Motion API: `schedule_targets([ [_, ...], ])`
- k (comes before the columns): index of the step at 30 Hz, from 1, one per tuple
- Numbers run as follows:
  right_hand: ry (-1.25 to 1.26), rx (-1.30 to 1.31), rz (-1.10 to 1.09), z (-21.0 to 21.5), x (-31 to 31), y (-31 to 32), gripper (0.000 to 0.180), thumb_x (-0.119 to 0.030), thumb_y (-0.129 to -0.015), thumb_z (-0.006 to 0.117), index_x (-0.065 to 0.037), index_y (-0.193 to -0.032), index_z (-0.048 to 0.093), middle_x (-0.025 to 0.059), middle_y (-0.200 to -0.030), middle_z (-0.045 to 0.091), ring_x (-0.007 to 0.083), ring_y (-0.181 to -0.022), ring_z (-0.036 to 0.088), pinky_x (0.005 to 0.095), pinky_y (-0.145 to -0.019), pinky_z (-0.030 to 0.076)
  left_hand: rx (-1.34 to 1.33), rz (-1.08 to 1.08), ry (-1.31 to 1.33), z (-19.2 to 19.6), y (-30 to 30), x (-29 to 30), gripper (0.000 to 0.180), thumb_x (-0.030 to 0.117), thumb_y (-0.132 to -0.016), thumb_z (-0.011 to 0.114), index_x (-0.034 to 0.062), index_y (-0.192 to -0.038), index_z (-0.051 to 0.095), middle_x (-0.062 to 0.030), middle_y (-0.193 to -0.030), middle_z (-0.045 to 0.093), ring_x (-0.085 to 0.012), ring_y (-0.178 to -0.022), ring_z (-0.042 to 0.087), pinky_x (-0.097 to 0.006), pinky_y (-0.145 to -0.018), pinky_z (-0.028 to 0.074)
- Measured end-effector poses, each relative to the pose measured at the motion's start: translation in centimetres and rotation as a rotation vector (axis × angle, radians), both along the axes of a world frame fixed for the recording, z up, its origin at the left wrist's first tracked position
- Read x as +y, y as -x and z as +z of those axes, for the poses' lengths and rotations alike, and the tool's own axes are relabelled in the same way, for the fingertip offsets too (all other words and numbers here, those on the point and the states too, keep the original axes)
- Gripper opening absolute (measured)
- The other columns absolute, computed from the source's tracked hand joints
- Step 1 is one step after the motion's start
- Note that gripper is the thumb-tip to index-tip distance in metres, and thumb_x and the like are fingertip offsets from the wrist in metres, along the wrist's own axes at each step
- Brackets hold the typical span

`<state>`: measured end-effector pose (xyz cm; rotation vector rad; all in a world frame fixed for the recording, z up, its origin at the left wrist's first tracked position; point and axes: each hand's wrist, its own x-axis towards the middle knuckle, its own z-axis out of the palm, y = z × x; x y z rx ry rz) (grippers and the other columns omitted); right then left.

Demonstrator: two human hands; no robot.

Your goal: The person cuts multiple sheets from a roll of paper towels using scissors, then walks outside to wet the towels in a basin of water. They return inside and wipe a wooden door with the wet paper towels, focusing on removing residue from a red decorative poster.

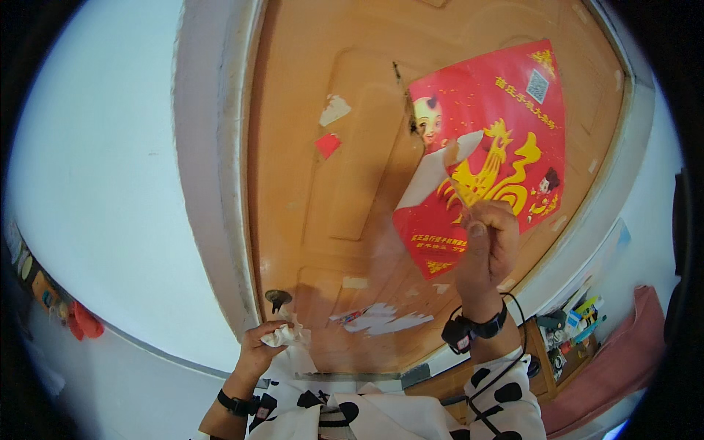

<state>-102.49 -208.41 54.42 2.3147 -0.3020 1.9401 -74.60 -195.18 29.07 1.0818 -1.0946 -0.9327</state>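
Note:
A red paper poster (528,132) with yellow figures and lettering is stuck to an orange-brown door (367,88). Its left side is partly torn, showing a white strip beneath a lifted flap. My right hand (490,238) is closed on that torn flap, pinching it between thumb and fingers over the poster's lower middle. Lower left, my left hand (258,347) is wrapped round crumpled white paper (292,334), part of which hangs down. A dark door knob (278,298) sits just above this hand.
Small red (328,145) and whitish paper scraps (335,110) stick to the door, with white residue (389,320) lower down. A pale frame (213,147) borders the door at left. Cluttered shelves (572,337) and pink cloth (623,367) stand lower right.

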Motion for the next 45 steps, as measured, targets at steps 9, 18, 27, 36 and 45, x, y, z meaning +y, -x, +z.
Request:
schedule_targets([
  [9, -0.388, -0.571, 0.129, -1.1, -3.1, 9.0, 0.006, -0.01, -0.096, 0.054, -0.005, -0.093, 0.053, 0.0039, -0.09, 0.054, 0.0119, -0.081, 0.049, 0.026, -0.076, 0.042, -0.24, 0.042, 0.072, 1.8, 1.9, -0.8, 0.042, -0.011, -0.065, 0.073, 0.0029, -0.105, 0.069, -0.0079, -0.097, 0.062, -0.0202, -0.099, 0.059, -0.029, -0.089, 0.045],
  [18, -0.332, -0.351, 0.207, 0.2, -1.8, 10.4, 0.007, -0.008, -0.095, 0.055, -0.002, -0.097, 0.057, 0.0048, -0.087, 0.059, 0.0114, -0.078, 0.055, 0.0249, -0.074, 0.045, -0.372, -0.03, 0.346, 10.3, 6.2, -4.8, 0.033, -0.005, -0.067, 0.074, 0.0028, -0.098, 0.07, -0.0162, -0.134, 0.046, -0.0315, -0.121, 0.05, -0.035, -0.097, 0.041],
  [27, -0.411, -0.057, 0.457, 5.0, 1.4, 7.5, 0.007, -0.002, -0.092, 0.056, 0.001, -0.098, 0.057, 0.0062, -0.09, 0.061, 0.0096, -0.082, 0.058, 0.0232, -0.074, 0.047, -0.838, 0.133, 0.504, 17.6, 15.0, -12.9, 0.032, 0.0, -0.071, 0.068, 0.0024, -0.102, 0.067, -0.0231, -0.13, 0.049, -0.038, -0.112, 0.057, -0.036, -0.09, 0.048],
  [36, -0.654, -0.307, 0.413, -2.5, -3.0, 11.8, 0.014, -0.015, -0.096, 0.051, -0.003, -0.092, 0.058, 0.0038, -0.083, 0.059, 0.0123, -0.075, 0.054, 0.0275, -0.068, 0.044, -0.908, 0.394, 0.54, 19.3, 18.5, -12.4, 0.024, 0.011, -0.079, 0.068, 0.0071, -0.102, 0.065, -0.0175, -0.08, 0.065, -0.0352, -0.072, 0.065, -0.042, -0.064, 0.051],
  [45, -1.531, -0.297, 0.309, -25.9, -8.6, 13.0, 0.013, -0.015, -0.096, 0.053, -0.004, -0.09, 0.057, 0.0013, -0.085, 0.056, 0.0103, -0.076, 0.05, 0.0246, -0.067, 0.041, -1.245, 0.308, 0.5, 22.1, 24.7, -11.6, 0.017, 0.012, -0.083, 0.056, 0.0005, -0.094, 0.062, -0.0165, -0.088, 0.06, -0.031, -0.069, 0.065, -0.04, -0.057, 0.053],
])
